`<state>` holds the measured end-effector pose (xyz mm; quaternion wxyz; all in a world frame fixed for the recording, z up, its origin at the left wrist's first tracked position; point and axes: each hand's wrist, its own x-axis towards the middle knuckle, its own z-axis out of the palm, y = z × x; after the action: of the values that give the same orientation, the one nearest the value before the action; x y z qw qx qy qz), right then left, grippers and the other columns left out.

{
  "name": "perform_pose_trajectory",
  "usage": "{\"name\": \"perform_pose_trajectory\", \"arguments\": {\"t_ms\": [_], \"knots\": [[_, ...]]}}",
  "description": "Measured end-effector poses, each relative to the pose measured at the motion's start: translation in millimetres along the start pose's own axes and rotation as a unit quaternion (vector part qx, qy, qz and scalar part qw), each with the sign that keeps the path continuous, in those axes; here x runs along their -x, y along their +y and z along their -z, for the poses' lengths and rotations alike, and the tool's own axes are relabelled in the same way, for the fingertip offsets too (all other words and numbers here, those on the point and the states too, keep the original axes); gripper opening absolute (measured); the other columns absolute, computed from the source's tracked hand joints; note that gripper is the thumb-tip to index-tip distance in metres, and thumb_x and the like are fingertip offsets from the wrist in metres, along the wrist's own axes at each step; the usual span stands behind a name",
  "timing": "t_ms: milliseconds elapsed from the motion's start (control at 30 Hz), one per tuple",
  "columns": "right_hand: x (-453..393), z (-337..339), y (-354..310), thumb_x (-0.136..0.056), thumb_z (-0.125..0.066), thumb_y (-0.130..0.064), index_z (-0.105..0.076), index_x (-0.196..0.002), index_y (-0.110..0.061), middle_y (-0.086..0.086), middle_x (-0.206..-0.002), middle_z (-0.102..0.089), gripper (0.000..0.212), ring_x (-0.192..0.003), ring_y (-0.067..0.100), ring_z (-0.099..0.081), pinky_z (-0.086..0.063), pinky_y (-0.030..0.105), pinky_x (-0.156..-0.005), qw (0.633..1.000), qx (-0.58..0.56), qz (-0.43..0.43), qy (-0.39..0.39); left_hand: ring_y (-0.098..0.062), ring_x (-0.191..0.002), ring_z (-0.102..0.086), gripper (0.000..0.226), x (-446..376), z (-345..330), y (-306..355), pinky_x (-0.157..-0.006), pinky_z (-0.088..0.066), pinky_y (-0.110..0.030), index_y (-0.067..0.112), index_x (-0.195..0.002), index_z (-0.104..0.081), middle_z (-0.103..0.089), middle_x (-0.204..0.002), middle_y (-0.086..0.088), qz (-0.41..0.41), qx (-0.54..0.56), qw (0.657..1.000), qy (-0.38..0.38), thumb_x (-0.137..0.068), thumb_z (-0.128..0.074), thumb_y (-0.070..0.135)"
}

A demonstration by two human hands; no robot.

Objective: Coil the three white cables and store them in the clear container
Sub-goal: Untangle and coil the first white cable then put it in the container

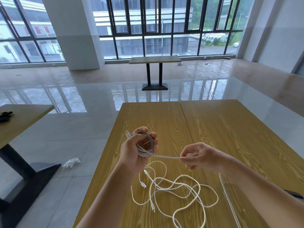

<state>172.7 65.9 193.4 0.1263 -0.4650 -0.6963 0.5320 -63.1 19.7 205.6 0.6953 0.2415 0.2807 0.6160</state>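
My left hand grips a coil of white cable wound into several loops, with a plug end sticking out at the top left. A straight stretch of the same cable runs right to my right hand, which pinches its end. Both hands hover above the wooden table. Below them, loose white cables lie tangled on the tabletop with plug ends showing. The clear container is at the right under my right forearm; only its transparent edge shows.
The table's left edge runs diagonally beside a shiny tiled floor. Another table with a black base stands to the left, and a third one stands far back by the windows. A crumpled white item lies on the floor.
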Motion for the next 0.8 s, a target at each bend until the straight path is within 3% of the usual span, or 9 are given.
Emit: {"name": "perform_pose_trajectory", "arguments": {"t_ms": [100, 233, 367, 500, 567, 667, 800], "knots": [[-0.5, 1.7, 4.2, -0.08, -0.08, -0.014, -0.074, -0.087, -0.008, 0.01, -0.076, -0.069, 0.011, -0.069, 0.023, -0.067, -0.062, 0.037, -0.072, 0.997, -0.082, -0.005, 0.012, -0.03, -0.071, -0.064, 0.017, -0.1, -1.7, -2.8, -0.054, -0.056, -0.034, 0.011, -0.089, -0.057, -0.063, -0.089, -0.021, 0.007, -0.033, 0.999, -0.02, -0.079, -0.05, -0.001], [-1.2, -0.2, 5.1, -0.081, -0.074, 0.006, -0.07, -0.085, 0.0, 0.012, -0.074, -0.068, 0.008, -0.067, 0.022, -0.068, -0.062, 0.032, -0.067, 0.976, -0.208, -0.008, 0.063, -0.035, -0.081, -0.07, 0.023, 0.1, -2.3, -5.9, -0.065, -0.06, -0.042, 0.009, -0.097, -0.061, -0.069, -0.099, -0.025, 0.015, -0.066, 0.997, -0.028, -0.083, -0.048, -0.003], [-2.8, -8.7, 1.2, -0.083, -0.068, 0.013, -0.065, -0.1, -0.001, 0.012, -0.08, -0.062, 0.023, -0.066, 0.021, -0.067, -0.062, 0.031, -0.063, 0.942, -0.295, 0.009, 0.158, -0.038, -0.097, -0.07, 0.029, -2.2, -4.7, -12.6, -0.082, -0.059, -0.049, 0.008, -0.095, -0.06, -0.069, -0.111, -0.028, 0.02, -0.056, 0.998, -0.027, -0.09, -0.037, -0.01], [-7.0, -22.8, -6.7, -0.081, -0.072, 0.009, -0.058, -0.116, -0.014, 0.014, -0.097, -0.065, 0.044, -0.08, 0.025, -0.069, -0.06, 0.029, -0.064, 0.907, -0.326, 0.018, 0.267, -0.033, -0.112, -0.067, 0.026, -5.7, -6.7, -22.7, -0.099, -0.05, -0.049, 0.005, -0.093, -0.062, -0.069, -0.12, -0.022, 0.02, -0.092, 0.996, -0.008, -0.091, -0.04, -0.008], [-8.2, -28.4, -12.4, -0.082, -0.074, 0.006, -0.06, -0.112, -0.011, 0.015, -0.099, -0.067, 0.037, -0.081, 0.025, -0.07, -0.06, 0.028, -0.064, 0.898, -0.33, 0.019, 0.292, -0.027, -0.094, -0.068, 0.031, -7.7, -6.6, -28.2, -0.085, -0.053, -0.041, 0.006, -0.087, -0.07, -0.072, -0.103, -0.017, 0.006, -0.125, 0.992, 0.017, -0.09, -0.042, -0.007], [-7.0, -32.0, -18.5, -0.083, -0.073, 0.003, -0.064, -0.1, -0.009, 0.013, -0.095, -0.07, 0.023, -0.077, 0.02, -0.07, -0.059, 0.025, -0.059, 0.919, -0.271, 0.04, 0.283, -0.017, -0.063, -0.048, 0.033, -7.7, -7.5, -31.7, -0.058, -0.042, -0.028, 0.006, -0.083, -0.075, -0.058, -0.068, -0.008, -0.012, -0.16, 0.985, 0.064, -0.088, -0.045, -0.007], [1.1, -31.3, -28.7, -0.088, -0.069, 0.003, -0.064, -0.102, -0.011, 0.012, -0.096, -0.071, 0.02, -0.066, 0.019, -0.07, -0.058, 0.029, -0.052, 0.956, -0.201, 0.066, 0.202, -0.013, -0.052, -0.039, 0.036, -5.3, -8.7, -30.7, -0.045, -0.035, -0.022, 0.003, -0.083, -0.074, -0.044, -0.058, -0.004, -0.005, -0.143, 0.987, 0.066, -0.085, -0.041, -0.011]]}}
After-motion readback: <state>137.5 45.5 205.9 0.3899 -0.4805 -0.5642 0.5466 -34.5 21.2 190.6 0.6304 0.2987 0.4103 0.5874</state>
